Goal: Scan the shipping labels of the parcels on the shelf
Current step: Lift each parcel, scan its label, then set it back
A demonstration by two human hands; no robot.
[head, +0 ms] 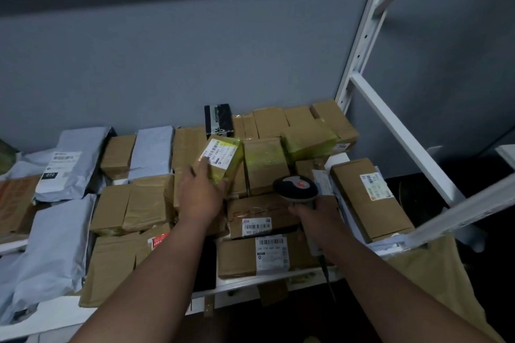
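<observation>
- Two bare forearms reach in from the bottom edge toward a white shelf (278, 280) crowded with parcels.
- At the front edge lies a brown box (242, 257) with a white barcode label (271, 255) facing up; a second labelled box (259, 216) sits just behind it, touching it.
- The right hand (312, 213) is curled round the grip of a scanner (296, 188), fingers wrapped on the handle. The scanner's dark head, with a red mark on top, rises above the hand and points away toward the boxes behind; its cable (328, 278) hangs down past the shelf edge.
- The left hand (202, 192) holds a small box wrapped in yellow tape (223, 160), tilted up on end. The thumb presses its near right edge and a fingertip touches the label's left corner; the other fingers are hidden behind the box, probably curled on its far side.
- That box's white shipping label (223, 154) faces the camera, up and to the left of the scanner head and apart from it.
- Left of the hands lie more brown boxes and several grey mailing bags (55, 253), one bag carrying a label (62, 167).
- To the right, a long box (367, 199) lies lengthwise with a label near its far end.
- At the back, boxes stand against a grey wall (195, 58), beside a small black box (218, 119).
</observation>
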